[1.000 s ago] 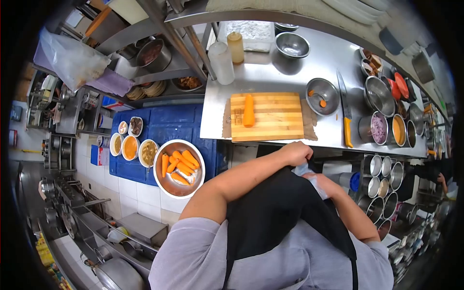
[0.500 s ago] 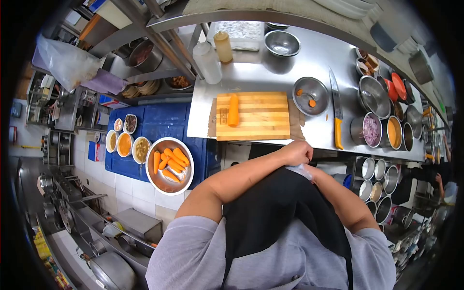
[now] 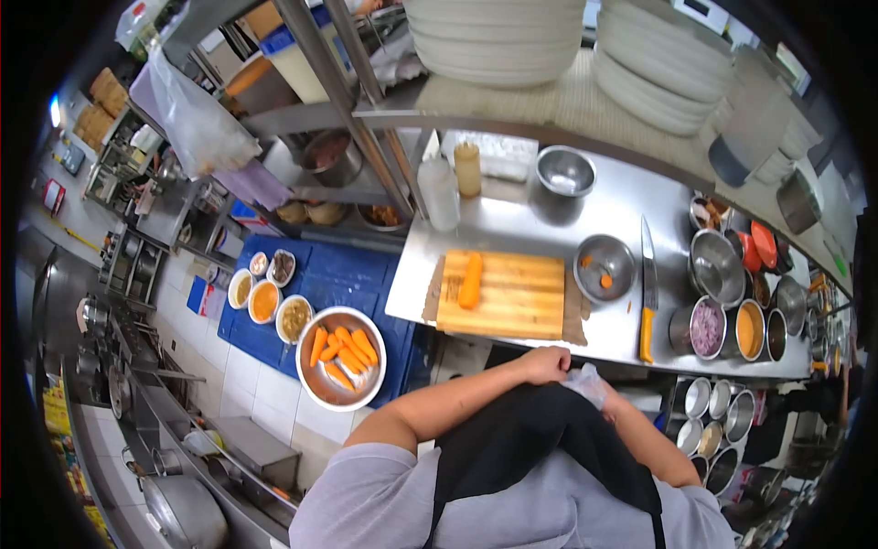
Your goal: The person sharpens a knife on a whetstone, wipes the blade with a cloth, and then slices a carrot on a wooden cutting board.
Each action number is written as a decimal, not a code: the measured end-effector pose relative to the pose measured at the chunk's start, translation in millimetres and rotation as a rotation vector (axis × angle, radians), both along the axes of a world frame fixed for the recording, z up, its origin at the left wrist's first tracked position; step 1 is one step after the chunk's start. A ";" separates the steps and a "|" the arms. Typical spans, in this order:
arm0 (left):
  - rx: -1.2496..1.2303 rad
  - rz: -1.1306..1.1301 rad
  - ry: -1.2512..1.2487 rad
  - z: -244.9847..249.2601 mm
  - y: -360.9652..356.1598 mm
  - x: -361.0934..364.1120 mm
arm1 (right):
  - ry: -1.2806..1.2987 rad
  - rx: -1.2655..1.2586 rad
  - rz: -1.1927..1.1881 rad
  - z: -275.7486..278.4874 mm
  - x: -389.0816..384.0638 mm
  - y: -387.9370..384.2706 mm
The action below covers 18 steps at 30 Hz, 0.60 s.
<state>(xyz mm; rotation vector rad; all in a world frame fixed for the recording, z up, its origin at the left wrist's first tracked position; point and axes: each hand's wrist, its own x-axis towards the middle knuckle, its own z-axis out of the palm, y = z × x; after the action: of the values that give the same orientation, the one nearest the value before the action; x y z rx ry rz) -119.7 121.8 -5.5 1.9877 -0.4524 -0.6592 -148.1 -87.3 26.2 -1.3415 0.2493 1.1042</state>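
Note:
My left hand point(image 3: 547, 364) is closed at the front of my black apron point(image 3: 512, 439), just below the cutting board; what it holds, if anything, is hidden. Beside it, my right hand point(image 3: 608, 401) is wrapped in or holding a crumpled clear plastic piece point(image 3: 587, 384); its fingers are mostly covered. A peeled carrot point(image 3: 471, 281) lies on the striped wooden board point(image 3: 521, 297). To the board's right are a steel bowl point(image 3: 604, 267) with carrot pieces and a knife point(image 3: 648, 293) with a yellow handle.
Several carrots fill a steel bowl point(image 3: 341, 359) on a blue surface point(image 3: 315, 265), near small food containers. Squeeze bottles point(image 3: 440, 194) stand behind the board. Containers of onion point(image 3: 707, 328) and orange sauce point(image 3: 750, 329) are at the right. A shelf of plates point(image 3: 498, 41) overhangs the table.
The view has tilted up, so the table appears lower and the plates show. My hands have moved slightly apart, and more of the clear plastic is visible.

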 end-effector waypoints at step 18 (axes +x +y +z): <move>0.211 -0.004 -0.026 -46.1 23.4 5.8 | -0.061 0.105 0.146 33.5 3.3 15.6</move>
<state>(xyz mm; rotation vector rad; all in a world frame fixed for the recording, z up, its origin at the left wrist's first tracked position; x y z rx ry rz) -114.0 145.3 -51.6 2.1965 -0.4169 -0.7084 -144.8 -71.7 59.8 -1.3131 0.0478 1.1792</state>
